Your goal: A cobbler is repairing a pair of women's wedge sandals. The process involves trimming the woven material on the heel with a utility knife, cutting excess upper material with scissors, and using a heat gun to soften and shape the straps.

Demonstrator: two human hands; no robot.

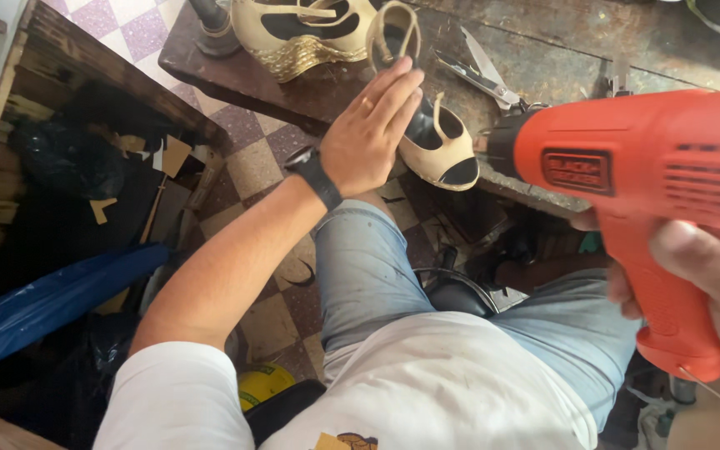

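Note:
My left hand (370, 129), with a ring and a black wristwatch, holds a cream open-toe shoe (435, 142) with a black insole at the edge of a worn wooden bench (543, 58). The fingers wrap its heel strap. My right hand (710, 283) grips the handle of an orange heat gun (635, 167), whose black nozzle points left at the shoe, close to its toe.
A second cream wedge shoe (302, 33) lies on the bench beside metal scissors (485, 75). A wooden crate (85, 158) with scraps and black bags stands at left, above a blue bag (52, 304). Checkered tile floor (252, 167) lies below my jeans.

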